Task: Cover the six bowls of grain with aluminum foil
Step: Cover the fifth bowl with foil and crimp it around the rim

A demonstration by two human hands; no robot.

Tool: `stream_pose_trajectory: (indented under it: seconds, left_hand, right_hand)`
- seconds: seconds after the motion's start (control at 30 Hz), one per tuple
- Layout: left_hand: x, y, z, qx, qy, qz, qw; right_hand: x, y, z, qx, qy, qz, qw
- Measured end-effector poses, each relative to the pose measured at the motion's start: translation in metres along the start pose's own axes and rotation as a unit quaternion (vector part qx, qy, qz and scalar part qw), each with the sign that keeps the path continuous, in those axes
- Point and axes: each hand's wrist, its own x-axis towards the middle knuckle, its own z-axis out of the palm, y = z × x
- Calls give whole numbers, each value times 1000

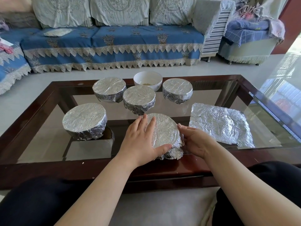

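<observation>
Behind the glass-topped coffee table (267, 101) runs a blue sofa (114, 44) with a lace-trimmed cover, and pale floor tiles lie between the two. Six bowls stand on the glass. The nearest foil-covered bowl (164, 132) sits close to the table's near edge, upright, its flat foil top facing up and the foil skirt crumpled down round its wall. The left hand (143, 141) lies flat across the left part of that foil top, fingers straight and pointing away from the person, thumb stretched along the near rim. The right hand (195, 141) cups the bowl's right side, fingers curled against the foil skirt and thumb tip at the top edge.

Left of this bowl stands a second wrapped bowl (84, 121). Beyond it, three more wrapped bowls form a loose row: one at far left (109, 88), one in the middle (138, 98), one at far right (177, 90). Behind the middle one is an uncovered white bowl (147, 79) with a little grain in the bottom. Just right of the nearest bowl a loose foil sheet (219, 124) lies flat and wrinkled on the glass, roughly square, one edge running toward the person. Dark trouser knees (40, 201) show at the bottom.
</observation>
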Motion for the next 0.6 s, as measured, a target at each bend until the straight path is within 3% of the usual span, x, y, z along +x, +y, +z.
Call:
stream_pose_trajectory:
  seconds: [0.3, 0.6]
  left_hand:
    - [1, 0, 5, -17, 15, -7, 1000]
    - [3, 0, 8, -58, 42, -15, 997]
  right_hand:
    - [-1, 9, 10, 40, 36, -33, 998]
    - [2, 13, 16, 44, 19, -43, 998]
